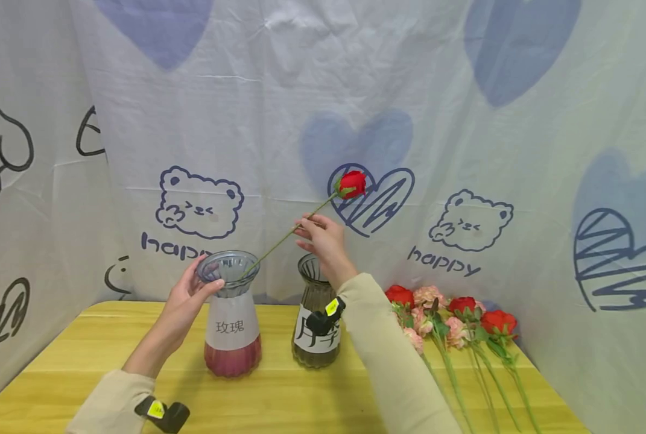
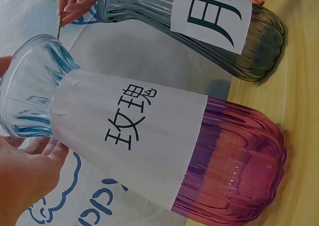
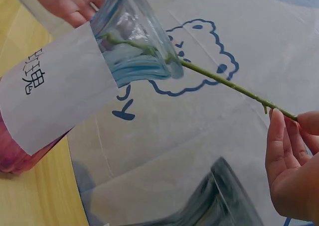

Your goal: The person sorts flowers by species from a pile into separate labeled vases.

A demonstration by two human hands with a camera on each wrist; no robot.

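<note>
My left hand [image 1: 184, 301] holds the flared rim of a blue-to-pink glass vase [image 1: 233, 358], thumb at the front and fingers round the far side. A white paper label [image 2: 129, 131] with black characters wraps the vase. My right hand [image 1: 325, 244] pinches the green stem [image 3: 229, 84] of a red rose [image 1: 352, 184], above and to the right of that vase. The stem slants down through the vase's mouth, its lower end inside the neck in the right wrist view. The rose's bloom is up and to the right of my fingers.
A dark grey glass vase [image 1: 314, 358] with a white label stands right of the pink one, partly behind my right arm. Red roses [image 1: 499, 322] and pink flowers [image 1: 430, 295] lie at the right of the wooden table [image 1: 279, 401]. A printed cloth [image 1: 279, 138] hangs behind.
</note>
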